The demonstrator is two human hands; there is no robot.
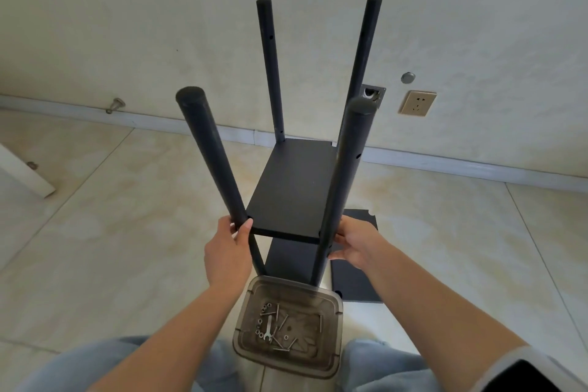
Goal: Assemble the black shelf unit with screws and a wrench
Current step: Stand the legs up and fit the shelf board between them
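L hand (229, 250) is gripping the near-left post (212, 162) of the shelf unit (291, 191) at board level, thumb and fingers curling round it. Unit is standing upright on the floor btwn the knees, w/ four posts rising. Bin (331, 309) w/ screws (280, 325) and wrench (268, 330) is sitting just below. R hand (354, 243) is wrapping its fingers round the near-right post (345, 175). Spare panel (356, 283) is lying beside it.

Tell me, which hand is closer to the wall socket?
Right. The right hand grips the near right pole, below the wall socket. The left hand holds the near left pole, farther across.
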